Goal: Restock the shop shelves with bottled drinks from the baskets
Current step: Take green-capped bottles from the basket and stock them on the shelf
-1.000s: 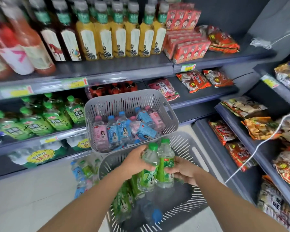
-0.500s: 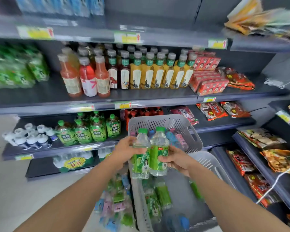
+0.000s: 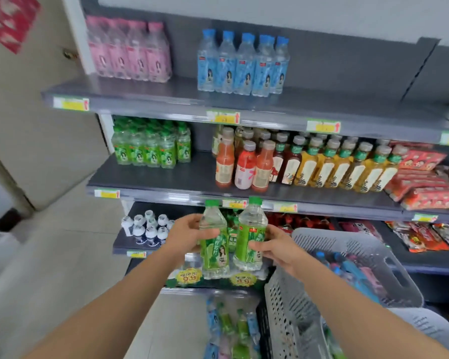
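Note:
Two clear bottles with green caps and green labels are held upright side by side in front of the shelves. My left hand [image 3: 186, 235] grips the left green bottle [image 3: 214, 244]. My right hand [image 3: 276, 244] grips the right green bottle [image 3: 250, 239]. A block of matching green bottles [image 3: 151, 147] stands at the left of the second shelf [image 3: 182, 182], above and left of my hands. A grey basket [image 3: 373, 257] with blue and pink bottles sits at lower right.
Pink bottles [image 3: 128, 51] and blue bottles [image 3: 243, 64] stand on the top shelf. Orange, red and yellow drinks [image 3: 309, 164] fill the second shelf's middle, red snack packs [image 3: 423, 182] its right. Small white bottles [image 3: 148, 228] sit lower left. Loose bottles [image 3: 231, 330] lie below.
Both hands have lifted the two green bottles up out of the basket. My view has swung up and left, bringing the top shelf into sight.

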